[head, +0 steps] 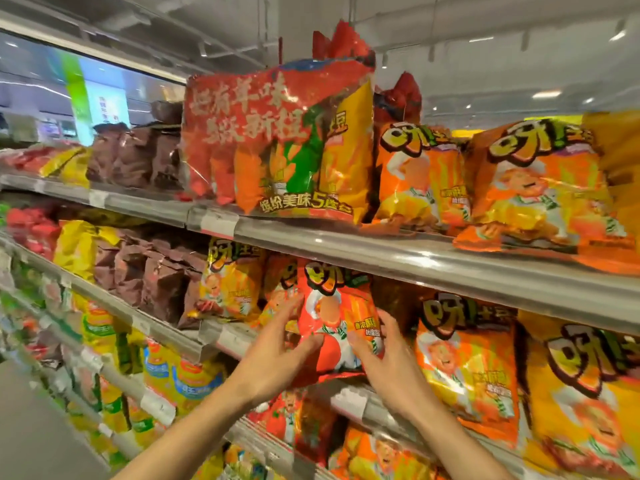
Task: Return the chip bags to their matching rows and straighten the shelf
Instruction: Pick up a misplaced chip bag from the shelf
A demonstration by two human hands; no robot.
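Note:
A red chip bag (334, 306) stands upright at the front of the middle shelf (450, 271), between a yellow-orange bag (232, 285) on its left and an orange bag (464, 358) on its right. My left hand (280, 348) grips the red bag's lower left edge, thumb on its front. My right hand (384, 355) holds its lower right edge, fingers curled round the side. On the top shelf a large red multipack (277, 140) stands beside orange bags (419, 174).
Brown bags (138, 157) fill the left of the top shelf, and more brown bags (156, 275) sit below them. Yellow and green bags (104, 341) line the lower left shelves. Metal shelf rails with price tags (214, 223) jut out in front. The aisle floor (38, 427) lies at lower left.

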